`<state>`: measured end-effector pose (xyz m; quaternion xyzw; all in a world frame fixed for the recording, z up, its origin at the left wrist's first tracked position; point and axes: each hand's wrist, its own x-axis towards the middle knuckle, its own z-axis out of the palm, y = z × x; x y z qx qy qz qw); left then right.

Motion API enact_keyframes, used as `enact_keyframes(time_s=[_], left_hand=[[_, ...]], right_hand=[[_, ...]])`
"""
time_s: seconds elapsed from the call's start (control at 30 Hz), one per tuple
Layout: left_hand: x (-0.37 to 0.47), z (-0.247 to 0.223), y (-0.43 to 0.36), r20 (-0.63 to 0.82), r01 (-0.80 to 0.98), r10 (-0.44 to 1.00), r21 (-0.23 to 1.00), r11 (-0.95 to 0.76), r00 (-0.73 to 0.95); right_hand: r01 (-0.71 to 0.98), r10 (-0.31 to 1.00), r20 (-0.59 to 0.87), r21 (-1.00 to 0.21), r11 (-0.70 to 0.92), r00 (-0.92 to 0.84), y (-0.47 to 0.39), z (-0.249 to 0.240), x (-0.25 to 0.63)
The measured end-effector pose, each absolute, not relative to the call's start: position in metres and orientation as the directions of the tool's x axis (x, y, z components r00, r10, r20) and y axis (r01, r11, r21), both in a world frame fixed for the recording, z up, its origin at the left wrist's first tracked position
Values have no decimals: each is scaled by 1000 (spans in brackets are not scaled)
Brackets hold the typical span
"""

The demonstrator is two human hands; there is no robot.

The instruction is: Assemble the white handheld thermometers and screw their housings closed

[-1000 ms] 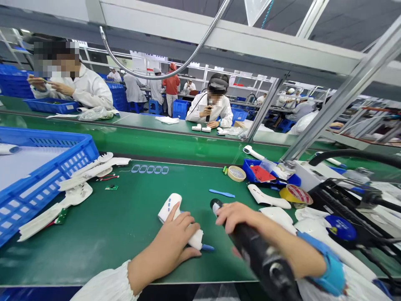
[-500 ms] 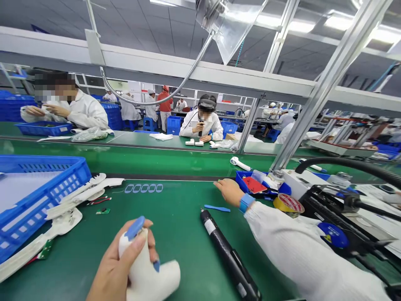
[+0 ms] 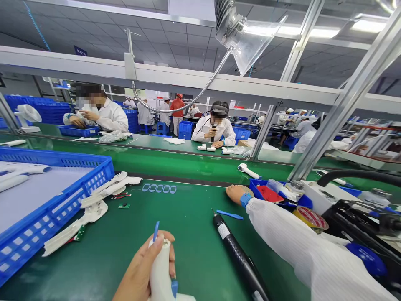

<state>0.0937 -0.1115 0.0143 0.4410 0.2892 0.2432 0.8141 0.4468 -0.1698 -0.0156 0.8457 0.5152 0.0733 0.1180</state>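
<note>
My left hand (image 3: 145,265) is closed around a white plastic housing (image 3: 160,271) shaped like a bent handle. A thin blue piece sticks up at its top end, and a blue button-like part shows lower on its side; the bottom runs out of view. Farther off, my right hand (image 3: 234,195) rests low at the bench's back edge with fingers bunched, beside a tan round disc (image 3: 248,190). Its fingertips are hidden. Between the hands lie a black electric screwdriver (image 3: 239,257), tip pointing away, and a flat blue stick (image 3: 229,215).
A blue crate (image 3: 103,173) with white housings stands left. White shell halves (image 3: 94,212) and a small green circuit board (image 3: 124,206) lie beside it. Right are a blue parts bin (image 3: 282,193), yellow tape roll (image 3: 310,217) and black equipment. Two co-workers sit across the bench.
The view has shifted, so the bench contents sit farther right. My left hand has turned the housing more upright and lower. My right hand's fingers, stretched out before, are now drawn together.
</note>
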Motion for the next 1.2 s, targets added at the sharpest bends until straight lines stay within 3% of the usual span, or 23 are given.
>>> enact_keyframes(time_s=[0.13,0.27,0.47,0.57,0.63,0.93,1.2], left_hand=[[96,9,-111,-252,-140,629,852,505,735],[93,1,-105,-215,-154,571,835,528,792],[101,-8,-102,-164,-173,421,737,653,892],[105,-8,-105,-231,-106,411,753,650,882],[105,-7,-106,-264,-80,441,779,622,858],[93,-14,-104,-163,-114,474,856,504,865],[94,-16,-107,-176,-94,489,873,479,855]], right_hand=[[854,856,31,46,-518,517,-170,-6,435],[842,848,129,-263,-471,515,-164,17,400],[695,928,181,-711,-105,325,-175,40,278],[350,952,162,-935,64,260,-184,40,236],[214,958,138,-973,84,251,-186,38,223],[247,975,48,-969,-8,218,-184,50,213],[441,988,12,-896,-59,157,-182,65,218]])
